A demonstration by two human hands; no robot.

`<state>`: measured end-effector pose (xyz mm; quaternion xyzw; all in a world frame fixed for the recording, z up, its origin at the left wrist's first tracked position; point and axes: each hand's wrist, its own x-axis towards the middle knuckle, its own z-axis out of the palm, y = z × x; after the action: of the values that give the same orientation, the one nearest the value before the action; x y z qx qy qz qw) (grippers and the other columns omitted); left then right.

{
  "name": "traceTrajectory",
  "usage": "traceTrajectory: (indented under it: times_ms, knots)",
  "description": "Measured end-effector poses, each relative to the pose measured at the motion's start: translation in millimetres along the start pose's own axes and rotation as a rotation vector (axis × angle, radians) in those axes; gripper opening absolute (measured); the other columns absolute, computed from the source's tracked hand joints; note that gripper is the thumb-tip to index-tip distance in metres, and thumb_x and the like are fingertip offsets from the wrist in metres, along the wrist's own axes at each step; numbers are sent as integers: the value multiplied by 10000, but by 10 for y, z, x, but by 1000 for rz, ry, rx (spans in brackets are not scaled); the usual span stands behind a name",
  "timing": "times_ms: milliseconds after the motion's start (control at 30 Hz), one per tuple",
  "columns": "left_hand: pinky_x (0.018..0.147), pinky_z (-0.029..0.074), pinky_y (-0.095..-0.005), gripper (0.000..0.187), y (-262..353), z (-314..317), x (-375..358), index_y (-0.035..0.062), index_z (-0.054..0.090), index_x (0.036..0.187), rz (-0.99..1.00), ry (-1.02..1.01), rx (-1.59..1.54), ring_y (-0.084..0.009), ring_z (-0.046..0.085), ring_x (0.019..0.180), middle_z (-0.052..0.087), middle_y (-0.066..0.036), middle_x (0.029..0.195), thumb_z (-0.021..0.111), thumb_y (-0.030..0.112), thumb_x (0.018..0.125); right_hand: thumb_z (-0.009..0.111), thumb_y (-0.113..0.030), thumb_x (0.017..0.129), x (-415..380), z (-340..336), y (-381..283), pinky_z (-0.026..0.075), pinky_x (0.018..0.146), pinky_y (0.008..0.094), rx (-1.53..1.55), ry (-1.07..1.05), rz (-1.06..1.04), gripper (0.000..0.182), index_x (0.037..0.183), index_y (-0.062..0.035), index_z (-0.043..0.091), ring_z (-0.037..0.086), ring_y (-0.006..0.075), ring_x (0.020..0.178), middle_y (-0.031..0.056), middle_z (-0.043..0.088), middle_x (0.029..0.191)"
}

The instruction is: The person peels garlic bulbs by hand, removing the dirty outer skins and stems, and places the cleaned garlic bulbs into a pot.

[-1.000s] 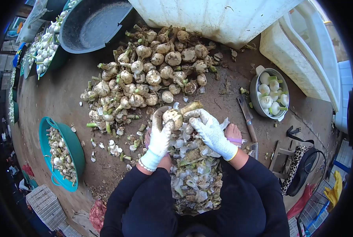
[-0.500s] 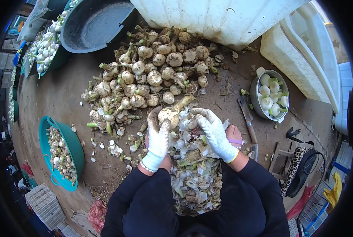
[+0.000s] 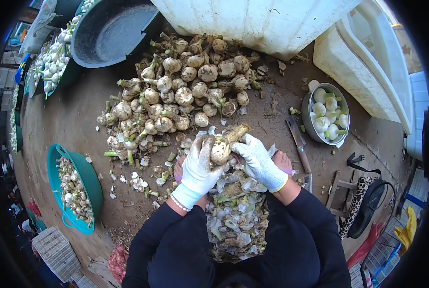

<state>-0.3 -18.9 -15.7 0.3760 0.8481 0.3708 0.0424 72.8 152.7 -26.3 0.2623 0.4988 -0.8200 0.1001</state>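
My left hand (image 3: pixel 197 161), in a white glove stained dark at the fingers, is wrapped round a dirty garlic bulb (image 3: pixel 220 150). The bulb's thick stalk points up and to the right. On the bulb's right side, just under the stalk, my right hand (image 3: pixel 257 161) pinches at its skin, also gloved in white; its fingertips are partly hidden. Beneath both hands lies a heap of peeled garlic skins (image 3: pixel 236 211) between my legs. Just beyond them spreads a large pile of unpeeled garlic bulbs (image 3: pixel 183 96), brown with soil.
At right stands a metal pot (image 3: pixel 308 117) of clean white bulbs, with a knife (image 3: pixel 298 144) on the ground beside it. A teal basket (image 3: pixel 92 180) of small bulbs is at left. A black tub (image 3: pixel 111 36) and white bins (image 3: pixel 257 24) border the far side.
The garlic bulb has turned and moved slightly right and down. My right hand has come in from the loose skins to the bulb; my left hand has shifted right with it.
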Motion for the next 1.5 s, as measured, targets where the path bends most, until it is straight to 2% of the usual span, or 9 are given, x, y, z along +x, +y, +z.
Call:
traceTrajectory:
  times_ms: [133, 333, 467, 500, 633, 1067, 1167, 1267, 1500]
  knots:
    - [880, 500, -413, 830, 57, -24, 4, 54, 409, 1330, 63, -39, 81, -361, 586, 1050, 526, -194, 1212, 811, 136, 609, 549, -192, 910, 50, 34, 148, 447, 626, 244, -167, 99, -287, 267, 1040, 38, 592, 530, 72, 724, 50, 619, 846]
    - [757, 551, -400, 734, 40, 26, -43, 121, 397, 1382, -974, -30, -1730, -253, 603, 1058, 551, -108, 1257, 737, 416, 802, 547, -157, 887, 10, -1, 157, 467, 690, 264, -118, 176, -319, 209, 985, 23, 589, 558, 99, 786, 45, 623, 891]
    - [782, 565, -470, 781, -5, -3, -103, 132, 415, 1378, -1045, -249, -1960, -326, 607, 1075, 553, -131, 1292, 730, 507, 770, 548, -144, 874, 169, -85, 306, 468, 687, 279, -2, 161, -281, 189, 929, 28, 603, 563, 114, 811, 47, 635, 890]
    - [781, 566, -466, 776, -35, 24, -102, 91, 403, 1379, -932, -358, -1979, -347, 619, 1038, 559, -157, 1276, 724, 479, 789, 566, -134, 863, 275, -365, 513, 475, 711, 272, -562, -22, -396, 235, 1047, 11, 591, 565, 113, 838, 47, 631, 960]
    - [904, 520, -461, 856, -55, -2, -29, 71, 310, 1429, -828, -456, -1878, -337, 561, 1141, 501, -175, 1322, 769, 370, 772, 629, -115, 824, 130, -132, 60, 477, 868, 277, -170, 97, -215, 563, 1344, -24, 432, 579, 150, 1007, 89, 592, 1142]
    - [855, 490, -316, 356, -144, -77, 11, 47, 560, 1102, -709, 172, -1620, -153, 572, 950, 591, -26, 999, 713, -10, 785, 680, -196, 883, -105, -107, -119, 474, 849, 272, 54, 37, -222, 357, 1176, -16, 582, 586, 122, 960, 62, 646, 1080]
    - [818, 469, -253, 208, 16, -205, -79, 9, 580, 980, -718, -263, -1122, -131, 577, 869, 600, -32, 921, 693, 43, 809, 665, -174, 897, -86, -254, -89, 481, 853, 262, -17, 174, -296, 347, 1185, -8, 568, 596, 119, 958, 67, 641, 1075]
    - [813, 476, -398, 282, -77, -13, -163, 22, 591, 1048, 70, -727, -457, -306, 597, 917, 608, -123, 934, 660, 132, 797, 661, -182, 906, -87, -235, -156, 480, 836, 254, 71, 215, -330, 340, 1184, -10, 566, 594, 117, 942, 61, 636, 1066]
    - [801, 488, -409, 228, -94, 7, -312, 37, 637, 1027, -110, -1008, -54, -330, 604, 943, 614, -149, 994, 643, 172, 843, 656, -163, 910, -125, -287, -146, 485, 822, 236, 135, 192, -242, 319, 1184, -22, 571, 599, 112, 955, 63, 633, 1099]
